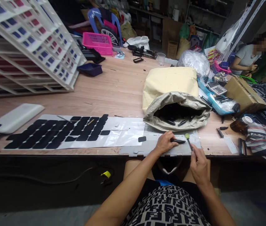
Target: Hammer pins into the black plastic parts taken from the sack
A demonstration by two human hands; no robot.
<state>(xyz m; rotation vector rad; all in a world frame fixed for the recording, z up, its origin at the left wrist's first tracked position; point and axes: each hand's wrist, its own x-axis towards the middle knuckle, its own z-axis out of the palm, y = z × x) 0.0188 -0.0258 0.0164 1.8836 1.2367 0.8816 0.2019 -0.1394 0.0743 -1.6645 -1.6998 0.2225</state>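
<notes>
My left hand (164,144) is closed on a slim black piece (180,141) shaped like a small handle, held low over a grey board (133,150) at the table's front edge. My right hand (199,161) grips a thin dark stick with a round green tip (187,137). The green tip is beside the far end of the black piece; whether they touch I cannot tell. Just behind both hands lies an open woven sack (151,116) with black pieces inside. Left of my left hand, a lone black rounded pad (142,139) sits at the edge of a white sheet (123,125).
Rows of black pads (50,133) cover the sheet's left part, beside a white device (15,117) with a cable. A white plastic crate (59,62) leans at far left. Rightward are a brown jar (238,125), a cardboard box (244,92) and a calculator (217,88). Another person (246,56) sits beyond.
</notes>
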